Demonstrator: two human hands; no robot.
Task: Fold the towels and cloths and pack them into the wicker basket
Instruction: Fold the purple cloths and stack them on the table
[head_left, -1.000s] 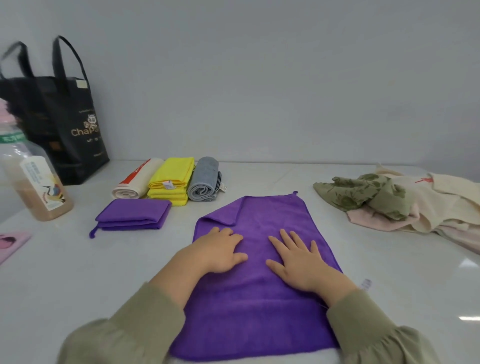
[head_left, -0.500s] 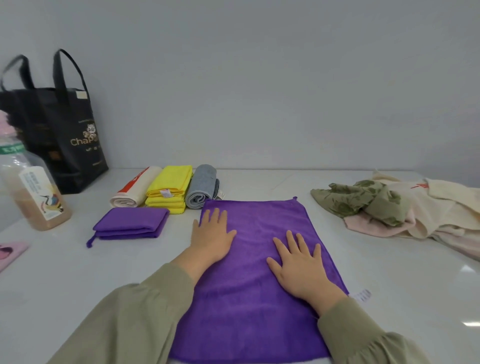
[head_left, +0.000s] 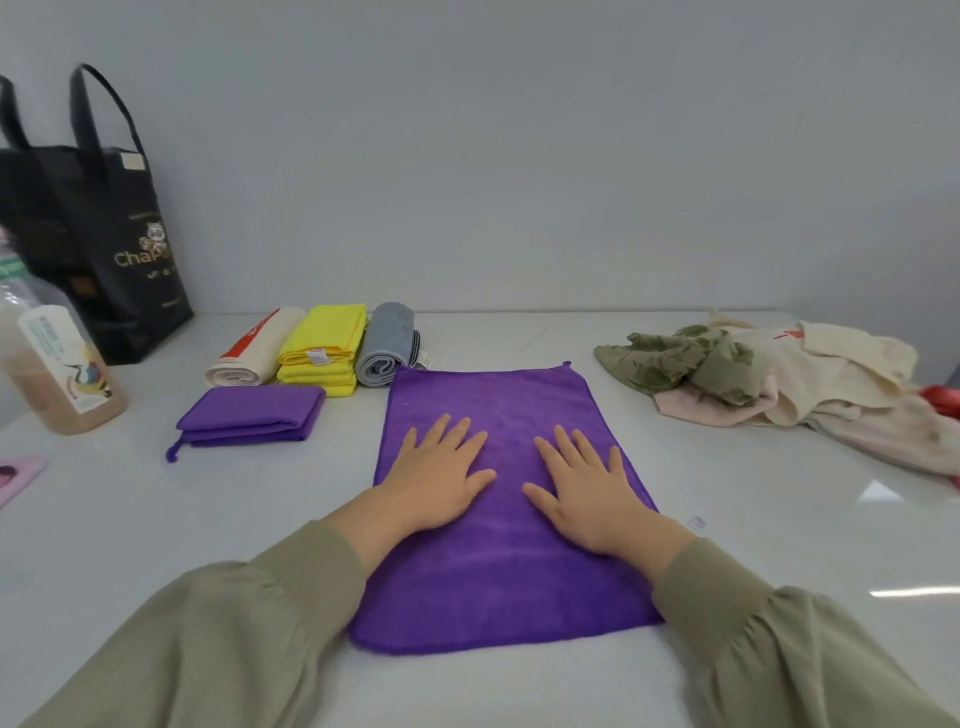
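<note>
While both the left hand (head_left: 441, 475) and right hand (head_left: 589, 488) pressed flat, fingers straight, the smooth purple towel (head_left: 498, 571) lay lengthwise from the table's (head_left: 779, 545) near edge toward the wall.

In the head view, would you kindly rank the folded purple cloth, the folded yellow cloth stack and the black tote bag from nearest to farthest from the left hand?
From the left hand:
1. Folded purple cloth, just to its left.
2. Folded yellow cloth stack, farther back.
3. Black tote bag, far left against the wall.
</note>
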